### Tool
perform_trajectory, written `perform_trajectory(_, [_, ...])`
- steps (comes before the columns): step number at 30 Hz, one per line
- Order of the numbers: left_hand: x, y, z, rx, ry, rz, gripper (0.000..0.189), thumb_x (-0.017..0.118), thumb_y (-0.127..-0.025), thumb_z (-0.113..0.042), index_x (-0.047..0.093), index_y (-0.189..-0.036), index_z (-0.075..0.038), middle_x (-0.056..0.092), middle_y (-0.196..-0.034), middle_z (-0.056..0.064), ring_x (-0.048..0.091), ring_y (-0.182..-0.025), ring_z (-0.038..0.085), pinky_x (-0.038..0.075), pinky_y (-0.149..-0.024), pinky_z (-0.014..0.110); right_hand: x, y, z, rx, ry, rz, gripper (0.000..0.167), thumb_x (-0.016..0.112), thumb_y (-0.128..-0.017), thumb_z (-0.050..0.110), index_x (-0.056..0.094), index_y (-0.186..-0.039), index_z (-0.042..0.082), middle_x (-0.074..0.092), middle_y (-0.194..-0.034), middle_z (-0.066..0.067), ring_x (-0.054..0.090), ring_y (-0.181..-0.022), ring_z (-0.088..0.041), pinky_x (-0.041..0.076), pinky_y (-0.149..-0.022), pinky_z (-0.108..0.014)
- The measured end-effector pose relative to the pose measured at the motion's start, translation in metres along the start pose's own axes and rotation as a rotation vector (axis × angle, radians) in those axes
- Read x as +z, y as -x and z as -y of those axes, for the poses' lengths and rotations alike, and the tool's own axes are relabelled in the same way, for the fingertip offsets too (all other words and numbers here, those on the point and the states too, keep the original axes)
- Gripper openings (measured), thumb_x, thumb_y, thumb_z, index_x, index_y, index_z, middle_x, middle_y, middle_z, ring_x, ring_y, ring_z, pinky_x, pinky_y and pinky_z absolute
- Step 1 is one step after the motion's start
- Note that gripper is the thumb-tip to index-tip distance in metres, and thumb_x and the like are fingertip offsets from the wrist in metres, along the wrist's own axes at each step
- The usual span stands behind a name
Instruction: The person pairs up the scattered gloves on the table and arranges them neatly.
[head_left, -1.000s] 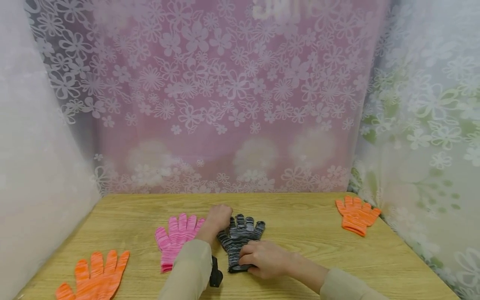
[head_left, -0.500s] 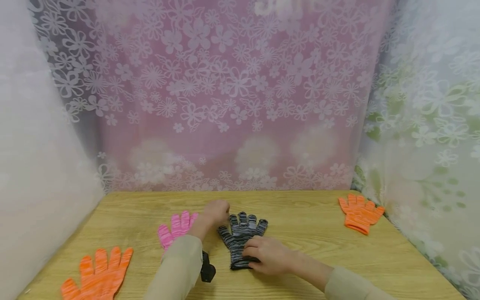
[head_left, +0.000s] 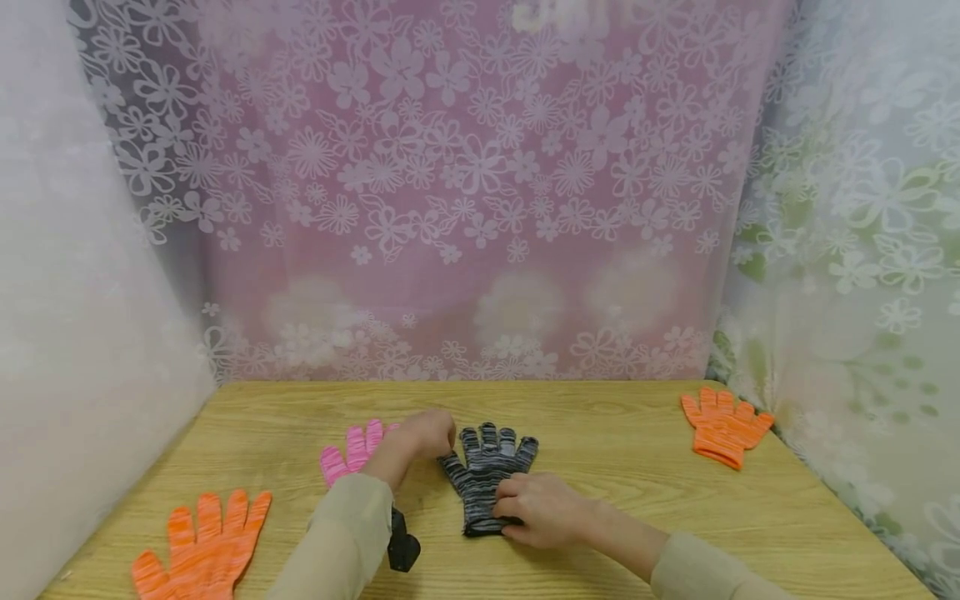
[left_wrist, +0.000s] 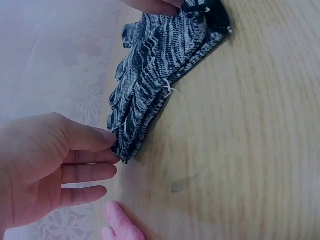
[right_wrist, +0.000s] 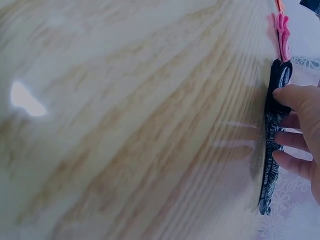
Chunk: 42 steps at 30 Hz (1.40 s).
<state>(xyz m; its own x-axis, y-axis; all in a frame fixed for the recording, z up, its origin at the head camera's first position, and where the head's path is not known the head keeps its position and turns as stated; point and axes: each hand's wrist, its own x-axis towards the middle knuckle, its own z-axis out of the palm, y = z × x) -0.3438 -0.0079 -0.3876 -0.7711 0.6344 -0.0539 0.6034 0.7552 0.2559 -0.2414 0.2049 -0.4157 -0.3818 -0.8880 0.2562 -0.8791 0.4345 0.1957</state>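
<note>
A black-and-grey knitted glove (head_left: 482, 479) lies on the table, its fingers pointing away and its dark cuff toward me. My left hand (head_left: 429, 435) is at the glove's thumb; in the left wrist view, the left hand (left_wrist: 50, 160) pinches that tip between thumb and fingers. My right hand (head_left: 543, 508) holds the cuff end at its right side. Seen from the right wrist, the right thumb (right_wrist: 287, 96) presses the dark cuff and the other fingers lie along the glove. A pink glove (head_left: 356, 450) is partly hidden behind my left forearm.
One orange glove (head_left: 206, 546) lies at the near left of the wooden table (head_left: 600, 417), another orange glove (head_left: 723, 427) at the far right edge. Flower-patterned curtains (head_left: 465, 208) enclose the back and sides. A black device (head_left: 403, 542) sits at my left wrist.
My left forearm has swung slightly left and covers the pink glove's cuff. The right hand stays at the black-and-grey glove's cuff. The head view has shifted a little.
</note>
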Motion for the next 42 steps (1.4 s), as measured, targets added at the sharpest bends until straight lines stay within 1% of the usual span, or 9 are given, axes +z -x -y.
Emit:
perform_trajectory(5, [0.003, 0.000, -0.001, 0.019, -0.015, -0.021, 0.043, 0.047, -0.077, 0.011, 0.028, -0.050, -0.017, 0.011, -0.051, -0.006, 0.008, -0.048, 0.011, 0.015, -0.047, 0.026, 0.000, 0.000, 0.000, -0.014, 0.002, -0.010, 0.013, 0.071, -0.080, 0.025, 0.070, -0.091, 0.018, 0.060, -0.092, 0.005, 0.055, -0.079, -0.005, 0.043, -0.068, -0.015])
perform_trajectory(10, [0.005, -0.001, -0.001, -0.010, -0.058, -0.035, 0.045, 0.046, -0.083, 0.008, 0.027, -0.051, -0.017, 0.011, -0.051, -0.005, 0.009, -0.048, 0.010, 0.015, -0.047, 0.026, 0.001, 0.001, 0.000, -0.013, -0.016, -0.008, 0.014, 0.072, -0.080, 0.025, 0.070, -0.092, 0.017, 0.060, -0.093, 0.004, 0.056, -0.080, -0.006, 0.043, -0.070, -0.015])
perform_trajectory(13, [0.007, -0.002, -0.001, -0.019, -0.067, -0.036, 0.045, 0.046, -0.083, 0.008, 0.027, -0.051, -0.017, 0.011, -0.052, -0.005, 0.009, -0.048, 0.010, 0.015, -0.046, 0.026, 0.001, 0.001, -0.001, -0.007, -0.021, -0.001, 0.015, 0.072, -0.080, 0.025, 0.070, -0.093, 0.016, 0.060, -0.094, 0.004, 0.056, -0.081, -0.006, 0.043, -0.070, -0.015])
perform_trajectory(20, [0.014, -0.001, 0.001, -0.025, -0.106, -0.045, 0.045, 0.052, -0.084, 0.003, 0.029, -0.051, -0.016, 0.017, -0.053, -0.004, 0.014, -0.049, 0.011, 0.019, -0.046, 0.025, 0.003, 0.000, -0.001, -0.011, -0.032, 0.009, 0.014, 0.071, -0.081, 0.025, 0.070, -0.093, 0.017, 0.060, -0.094, 0.004, 0.056, -0.081, -0.005, 0.043, -0.070, -0.014])
perform_trajectory(26, [0.018, -0.001, 0.000, -0.021, -0.133, -0.072, 0.044, 0.052, -0.085, 0.003, 0.029, -0.053, -0.015, 0.017, -0.055, -0.003, 0.014, -0.050, 0.011, 0.019, -0.046, 0.025, 0.003, 0.000, -0.002, -0.015, -0.036, -0.009, 0.014, 0.072, -0.080, 0.024, 0.070, -0.092, 0.017, 0.060, -0.094, 0.004, 0.056, -0.081, -0.006, 0.043, -0.070, -0.015])
perform_trajectory(30, [0.018, 0.000, -0.002, -0.040, -0.173, -0.079, 0.042, 0.053, -0.087, 0.001, 0.033, -0.054, -0.016, 0.026, -0.054, -0.003, 0.024, -0.051, 0.011, 0.026, -0.048, 0.026, 0.003, 0.000, -0.003, -0.018, -0.028, -0.023, 0.015, 0.072, -0.079, 0.024, 0.070, -0.092, 0.016, 0.060, -0.093, 0.004, 0.055, -0.080, -0.007, 0.043, -0.069, -0.016])
perform_trajectory(36, [0.016, 0.003, -0.005, -0.059, -0.261, -0.105, 0.030, 0.055, -0.086, -0.003, 0.050, -0.059, -0.015, 0.051, -0.064, -0.002, 0.047, -0.059, 0.013, 0.041, -0.054, 0.030, 0.003, -0.001, -0.002, -0.014, -0.026, -0.020, 0.015, 0.072, -0.080, 0.024, 0.069, -0.092, 0.016, 0.060, -0.094, 0.004, 0.055, -0.082, -0.007, 0.044, -0.070, -0.016])
perform_trajectory(39, [0.012, 0.005, -0.009, -0.029, -0.280, -0.122, 0.020, 0.060, -0.087, -0.011, 0.058, -0.067, -0.015, 0.057, -0.070, -0.002, 0.055, -0.065, 0.015, 0.045, -0.057, 0.031, 0.002, 0.000, -0.002, 0.011, -0.047, 0.008, 0.016, 0.068, -0.083, 0.026, 0.069, -0.095, 0.015, 0.060, -0.096, 0.003, 0.056, -0.085, -0.007, 0.045, -0.073, -0.017])
perform_trajectory(42, [0.008, 0.010, -0.017, 0.078, -0.270, -0.130, 0.008, 0.063, -0.086, -0.015, 0.066, -0.079, -0.015, 0.063, -0.080, -0.003, 0.060, -0.073, 0.014, 0.047, -0.061, 0.029, -0.002, 0.001, -0.002, 0.043, -0.100, 0.042, 0.019, 0.063, -0.088, 0.027, 0.068, -0.099, 0.013, 0.060, -0.098, 0.002, 0.057, -0.088, -0.007, 0.045, -0.076, -0.019])
